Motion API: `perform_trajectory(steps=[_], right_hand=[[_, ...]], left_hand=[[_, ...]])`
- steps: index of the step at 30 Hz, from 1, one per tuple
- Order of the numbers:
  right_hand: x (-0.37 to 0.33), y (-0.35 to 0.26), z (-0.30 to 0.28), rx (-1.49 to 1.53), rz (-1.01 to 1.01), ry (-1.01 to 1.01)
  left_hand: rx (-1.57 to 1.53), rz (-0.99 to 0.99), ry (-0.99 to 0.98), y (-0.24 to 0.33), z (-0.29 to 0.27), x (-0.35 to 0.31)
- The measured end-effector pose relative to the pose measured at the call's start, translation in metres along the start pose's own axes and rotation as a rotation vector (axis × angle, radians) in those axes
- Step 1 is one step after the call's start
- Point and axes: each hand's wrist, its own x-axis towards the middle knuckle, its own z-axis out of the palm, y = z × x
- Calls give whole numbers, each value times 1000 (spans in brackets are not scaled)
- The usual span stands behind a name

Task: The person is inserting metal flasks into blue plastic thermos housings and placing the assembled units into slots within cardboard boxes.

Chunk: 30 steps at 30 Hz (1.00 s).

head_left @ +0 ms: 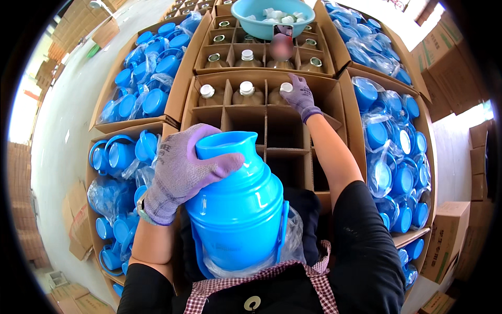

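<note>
My left hand (183, 175), in a purple-grey knit glove, is wrapped round the neck of a bright blue plastic vacuum-jug shell (235, 212). The shell stands upright in front of my body, with a spout at its top and clear plastic wrap round its base. My right hand (303, 99), gloved the same way, reaches out to a divided carton (324, 149). Its fingers close round the white cap of a glass bottle (286, 88) in the back row. Beside it stand two more white-capped bottles (246, 92). The bottles' lower parts are hidden by the cardboard dividers.
Behind is another carton (201, 70) of bottles, some capped, some with bare rims. A light-blue basin (246, 23) of white caps rests on it. Cartons of blue jug parts (138, 78) flank both sides. Brown boxes (447, 235) are stacked at the right.
</note>
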Motion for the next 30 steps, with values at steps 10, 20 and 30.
perform_trajectory(steps=[10, 20, 30], right_hand=[[8, 13, 35, -47, 49, -109], [11, 5, 17, 10, 104, -51], [15, -131, -196, 359, -515, 225]], left_hand=[[-1107, 125, -217, -80, -29, -21], [-1314, -16, -583, -49, 37, 15], [0, 659, 752, -129, -98, 10]])
